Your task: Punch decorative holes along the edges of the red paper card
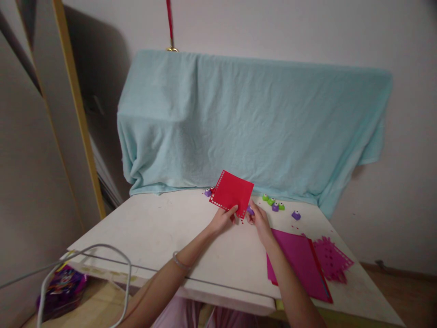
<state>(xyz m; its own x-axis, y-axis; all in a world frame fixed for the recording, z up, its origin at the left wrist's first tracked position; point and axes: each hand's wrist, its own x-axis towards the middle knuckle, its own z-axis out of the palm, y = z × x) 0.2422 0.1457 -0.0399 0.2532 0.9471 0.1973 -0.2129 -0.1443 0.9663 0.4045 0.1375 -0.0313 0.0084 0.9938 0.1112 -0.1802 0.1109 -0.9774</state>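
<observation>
A red square of paper point(234, 191), with rows of punched holes along its left and lower edges, is held tilted above the table. My left hand point(224, 218) grips its lower edge, thumb on top. At the paper's lower right side, my right hand point(258, 217) is closed around a small purple craft punch point(250, 210), mostly hidden by the fingers. The punch sits at the paper's edge; whether paper is inside it I cannot tell. Tiny red paper dots point(242, 222) lie on the table below.
Purple and red punches point(208, 192) stand behind the paper. Several green and purple punches point(273, 203) and a single purple punch point(296, 215) are at the right. Magenta sheets point(297, 262) lie under my right forearm, beside punched magenta pieces point(331, 257). A blue cloth point(256, 123) hangs behind; a cable point(99, 246) loops at left.
</observation>
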